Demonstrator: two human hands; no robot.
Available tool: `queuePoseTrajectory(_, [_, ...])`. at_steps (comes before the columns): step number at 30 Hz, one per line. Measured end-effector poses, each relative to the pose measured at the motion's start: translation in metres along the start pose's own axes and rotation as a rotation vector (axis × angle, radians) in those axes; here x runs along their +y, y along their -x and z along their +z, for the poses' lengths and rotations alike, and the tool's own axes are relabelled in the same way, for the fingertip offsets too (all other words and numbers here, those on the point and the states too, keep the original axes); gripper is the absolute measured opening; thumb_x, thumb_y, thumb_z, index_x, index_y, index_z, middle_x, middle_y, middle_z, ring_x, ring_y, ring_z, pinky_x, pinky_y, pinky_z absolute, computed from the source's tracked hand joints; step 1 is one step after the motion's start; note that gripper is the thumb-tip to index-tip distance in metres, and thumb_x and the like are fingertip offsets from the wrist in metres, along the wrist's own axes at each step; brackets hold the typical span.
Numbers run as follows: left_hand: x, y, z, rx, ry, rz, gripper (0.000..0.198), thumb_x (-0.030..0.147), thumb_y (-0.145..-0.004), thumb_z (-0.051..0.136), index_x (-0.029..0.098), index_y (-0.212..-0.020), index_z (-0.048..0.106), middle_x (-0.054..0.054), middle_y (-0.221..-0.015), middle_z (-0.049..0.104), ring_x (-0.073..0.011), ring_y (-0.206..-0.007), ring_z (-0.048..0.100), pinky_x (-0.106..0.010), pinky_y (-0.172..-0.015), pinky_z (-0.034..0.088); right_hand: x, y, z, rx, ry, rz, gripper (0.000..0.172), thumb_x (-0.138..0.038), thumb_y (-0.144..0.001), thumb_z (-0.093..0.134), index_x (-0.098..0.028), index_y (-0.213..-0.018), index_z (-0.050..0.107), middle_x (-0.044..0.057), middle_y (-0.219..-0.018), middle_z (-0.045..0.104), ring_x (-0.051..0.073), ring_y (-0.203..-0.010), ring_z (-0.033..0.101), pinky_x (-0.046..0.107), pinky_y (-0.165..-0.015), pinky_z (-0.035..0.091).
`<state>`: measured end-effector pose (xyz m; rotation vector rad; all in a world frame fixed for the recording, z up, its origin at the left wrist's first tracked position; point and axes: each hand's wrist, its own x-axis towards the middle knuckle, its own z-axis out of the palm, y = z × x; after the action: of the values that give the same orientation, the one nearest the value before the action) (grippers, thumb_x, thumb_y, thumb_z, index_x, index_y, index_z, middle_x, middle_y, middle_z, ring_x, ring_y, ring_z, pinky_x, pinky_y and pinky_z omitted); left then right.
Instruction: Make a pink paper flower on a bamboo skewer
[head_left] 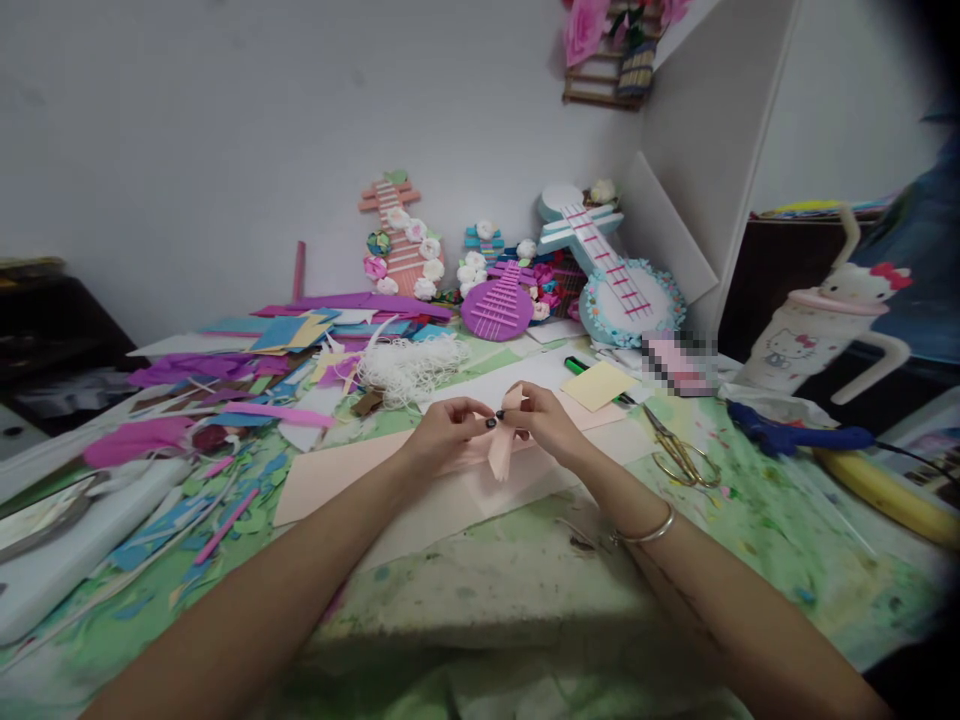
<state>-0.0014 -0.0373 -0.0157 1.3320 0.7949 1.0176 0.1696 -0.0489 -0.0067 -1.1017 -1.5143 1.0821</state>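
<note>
A narrow folded strip of pale peach paper (502, 455) stands between my two hands above the table. My left hand (450, 432) pinches its left side, thumb against the fingers. From the right, my right hand (541, 420) grips the same strip near its upper part, with a bracelet on that wrist. The thumbs nearly meet, and the fingers partly hide the strip's middle. Beneath the hands lie flat sheets of peach paper (322, 485). Just beyond my right hand is a small pale yellow paper piece (600, 386). Gold-handled scissors (681, 450) lie farther right.
Paper scraps (217, 425) and a tangle of white string (412, 365) cover the left side. Decorated paper instruments (499, 305) lean at the wall. On the right are a blue glue gun (787, 432), a banana (885, 492) and a tumbler (802, 345).
</note>
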Motion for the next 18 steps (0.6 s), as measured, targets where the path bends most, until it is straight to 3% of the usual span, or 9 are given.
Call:
queuePoseTrajectory(3, [-0.006, -0.001, -0.001, 0.016, -0.283, 0.120, 0.027, 0.031, -0.057, 0.077, 0.012, -0.073, 0.066, 0.009, -0.048, 0.029, -0.0037, -0.046, 0.026, -0.019, -0.046, 0.018, 0.001, 0.000, -0.001, -0.030, 0.104, 0.020, 0.011, -0.015, -0.061, 0.055, -0.018, -0.068, 0.047, -0.005, -0.053, 0.052, 0.008, -0.046, 0.050, 0.018, -0.045, 0.036])
queuePoseTrajectory(8, [-0.009, 0.001, 0.000, 0.036, -0.602, 0.177, 0.023, 0.034, -0.061, 0.072, 0.014, -0.068, 0.065, 0.008, -0.044, 0.032, -0.0053, -0.044, 0.027, -0.020, -0.045, 0.017, 0.005, -0.001, -0.001, -0.051, 0.226, 0.112, 0.007, -0.015, -0.061, 0.055, -0.017, -0.063, 0.048, -0.004, -0.046, 0.051, 0.007, -0.039, 0.045, 0.018, -0.040, 0.032])
queuePoseTrajectory(14, [-0.008, 0.004, 0.003, -0.044, -0.684, 0.232, 0.012, 0.026, -0.065, 0.068, 0.016, -0.071, 0.068, 0.005, -0.049, 0.046, -0.0061, -0.046, 0.032, -0.020, -0.047, 0.024, -0.001, 0.001, -0.002, -0.191, 0.154, 0.184, 0.008, -0.016, -0.065, 0.054, -0.015, -0.057, 0.053, -0.002, -0.048, 0.052, 0.007, -0.043, 0.045, 0.019, -0.042, 0.035])
queuePoseTrajectory(18, [-0.009, 0.002, 0.001, -0.057, -0.642, 0.231, 0.011, 0.024, -0.064, 0.068, 0.015, -0.070, 0.066, 0.002, -0.059, 0.059, -0.0072, -0.049, 0.041, -0.019, -0.048, 0.030, -0.007, 0.004, -0.006, -0.326, 0.068, 0.182, 0.007, -0.019, -0.063, 0.059, -0.012, -0.065, 0.061, -0.002, -0.053, 0.055, 0.006, -0.048, 0.045, 0.018, -0.046, 0.035])
